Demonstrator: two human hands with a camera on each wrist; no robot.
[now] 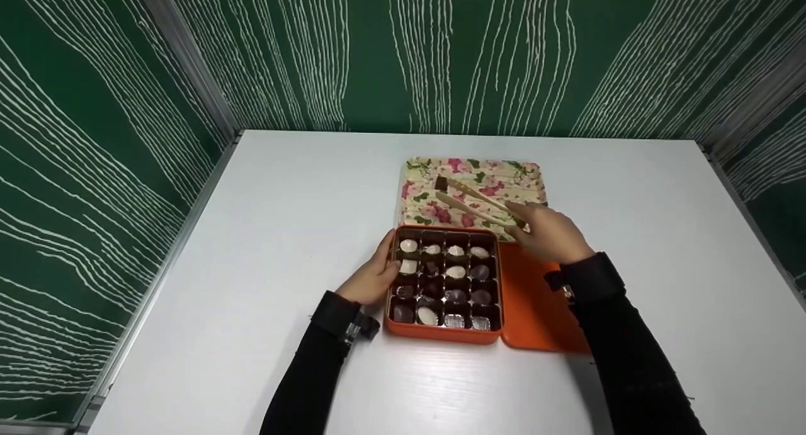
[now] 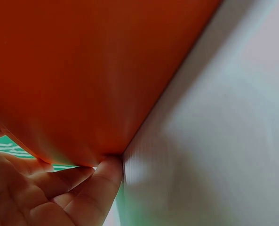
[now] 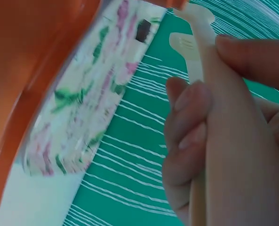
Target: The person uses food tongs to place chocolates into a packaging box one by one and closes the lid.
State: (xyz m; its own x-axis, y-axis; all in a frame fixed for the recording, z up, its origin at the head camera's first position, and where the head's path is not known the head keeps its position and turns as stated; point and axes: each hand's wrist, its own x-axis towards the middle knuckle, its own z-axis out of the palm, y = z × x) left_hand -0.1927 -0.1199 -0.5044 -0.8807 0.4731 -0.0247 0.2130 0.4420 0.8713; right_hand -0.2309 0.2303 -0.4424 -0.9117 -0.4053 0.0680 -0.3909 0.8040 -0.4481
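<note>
My left hand (image 1: pixel 371 277) holds the left side of an orange chocolate box (image 1: pixel 444 333), thumb over its rim. In the left wrist view, fingertips (image 2: pixel 108 169) press low against the orange side wall. Dark and white chocolates (image 1: pixel 456 272) fill most compartments of the divided tray; two at the near right show bare liner. My right hand (image 1: pixel 554 233) grips light wooden tongs (image 1: pixel 475 214), their arms spread apart over a flower-patterned rectangular panel (image 1: pixel 434 167). Near the far tong tip, a dark square chocolate (image 1: pixel 441 183) lies on that panel; the right wrist view shows it away from the tongs.
A flat orange lid (image 1: pixel 535 315) lies against the box's right side, partly under my right forearm. Everything rests on a white table (image 1: pixel 283 202). Green walls (image 1: pixel 371 57) with white wavy lines stand behind and at both sides.
</note>
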